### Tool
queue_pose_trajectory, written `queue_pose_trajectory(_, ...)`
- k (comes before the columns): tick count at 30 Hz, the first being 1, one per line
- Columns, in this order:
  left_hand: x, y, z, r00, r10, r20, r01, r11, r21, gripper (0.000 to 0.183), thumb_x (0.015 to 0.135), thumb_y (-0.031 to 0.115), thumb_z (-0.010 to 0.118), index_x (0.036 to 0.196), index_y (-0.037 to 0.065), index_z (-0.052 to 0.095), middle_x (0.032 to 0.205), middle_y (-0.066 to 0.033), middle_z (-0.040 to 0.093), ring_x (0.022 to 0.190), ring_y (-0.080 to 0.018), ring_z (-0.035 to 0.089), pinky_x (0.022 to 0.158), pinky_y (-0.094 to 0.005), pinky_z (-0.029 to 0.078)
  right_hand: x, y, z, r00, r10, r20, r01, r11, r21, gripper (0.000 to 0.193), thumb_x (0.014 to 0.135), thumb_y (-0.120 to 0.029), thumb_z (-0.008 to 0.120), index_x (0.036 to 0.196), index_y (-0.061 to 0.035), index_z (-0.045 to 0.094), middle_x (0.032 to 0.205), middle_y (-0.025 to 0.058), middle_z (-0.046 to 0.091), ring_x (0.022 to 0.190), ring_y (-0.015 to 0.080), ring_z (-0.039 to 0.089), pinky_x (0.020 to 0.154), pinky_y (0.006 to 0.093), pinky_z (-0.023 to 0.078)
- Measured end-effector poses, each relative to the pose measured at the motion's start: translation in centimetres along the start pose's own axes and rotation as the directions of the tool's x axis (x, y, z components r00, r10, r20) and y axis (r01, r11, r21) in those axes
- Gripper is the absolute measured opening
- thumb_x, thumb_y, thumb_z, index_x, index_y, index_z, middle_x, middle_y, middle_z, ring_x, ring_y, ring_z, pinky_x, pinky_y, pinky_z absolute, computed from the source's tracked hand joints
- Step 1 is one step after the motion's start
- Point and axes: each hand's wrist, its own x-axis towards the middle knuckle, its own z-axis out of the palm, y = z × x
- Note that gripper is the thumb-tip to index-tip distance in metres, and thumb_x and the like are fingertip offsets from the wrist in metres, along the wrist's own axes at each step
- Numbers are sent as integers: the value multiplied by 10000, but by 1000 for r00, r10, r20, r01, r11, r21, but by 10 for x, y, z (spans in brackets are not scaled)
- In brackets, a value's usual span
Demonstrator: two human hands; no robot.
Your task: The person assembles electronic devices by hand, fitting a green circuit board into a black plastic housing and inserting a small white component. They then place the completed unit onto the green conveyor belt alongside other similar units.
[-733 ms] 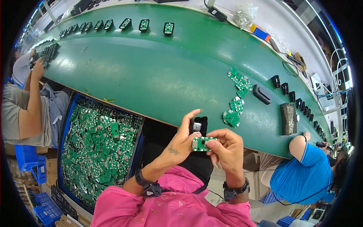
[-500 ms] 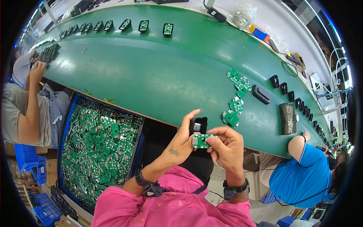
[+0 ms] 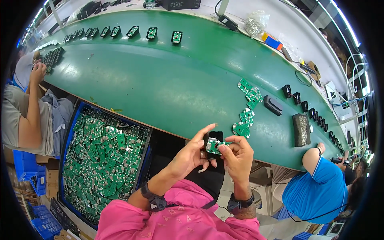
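Observation:
A small green circuit board [image 3: 212,146] with silvery parts is pinched between the thumb and fingers of my right hand [image 3: 239,162]. It lies over a small black plastic case [image 3: 216,135], whose far end shows beyond the board. My left hand [image 3: 185,161] holds this case from the left and below, its forefinger stretched out along the far side. The board covers most of the case, so I cannot tell how far it sits inside. Both hands are just off the near edge of the green table [image 3: 160,84].
Loose boards [image 3: 250,94] lie on the table beyond my right hand. A black case [image 3: 273,105] and a dark block [image 3: 301,130] are to their right. At my left stands a blue-rimmed bin [image 3: 69,148] of boards. Co-workers sit at both sides, including one in a blue shirt [image 3: 326,188].
The board has shifted and tilted over the case in my left hand. Some of my left fingers now show below it. My right hand has moved slightly left.

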Motion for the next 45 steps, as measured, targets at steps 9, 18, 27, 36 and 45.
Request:
queue_pose_trajectory(9,-1,-5,-2,995,79,-63,-43,899,435,648,949,37,484,1527,110,201,829,-74,603,608,-74,500,513,-212,396,-2,-7,1,933,-360,19,332,837,-436,258,833,-75,774,1063,-14,676,727,28,566,579,72,501,489,240,368)
queue_pose_trajectory(18,0,-11,3,985,156,-68,-90,813,575,682,941,7,480,1540,125,175,824,-55,569,601,-62,470,499,-207,370,2,-3,5,848,-512,139,507,708,-492,206,775,5,764,975,-40,734,806,55,606,644,142,556,543,290,432)
queue_pose_trajectory(27,3,-11,-3,997,42,-64,-5,869,494,615,959,41,491,1512,113,232,782,-43,557,574,-72,476,477,-211,347,4,0,7,577,-776,257,720,334,-608,161,738,44,761,882,-5,706,767,77,639,633,224,596,553,319,463)
queue_pose_trajectory(36,6,-13,-4,993,68,-93,-22,906,424,499,958,56,491,1430,94,332,865,-55,554,618,-78,540,461,-216,374,-2,-6,9,816,-565,118,555,711,-433,98,825,37,708,901,5,656,818,100,633,647,174,603,579,272,474)
queue_pose_trajectory(45,1,-8,3,988,141,-63,-98,888,449,488,973,67,463,1435,67,308,1023,-97,558,726,-131,605,509,-229,470,-14,-9,10,904,-425,44,420,864,-280,131,868,35,686,988,12,639,918,64,611,755,108,594,649,237,492)
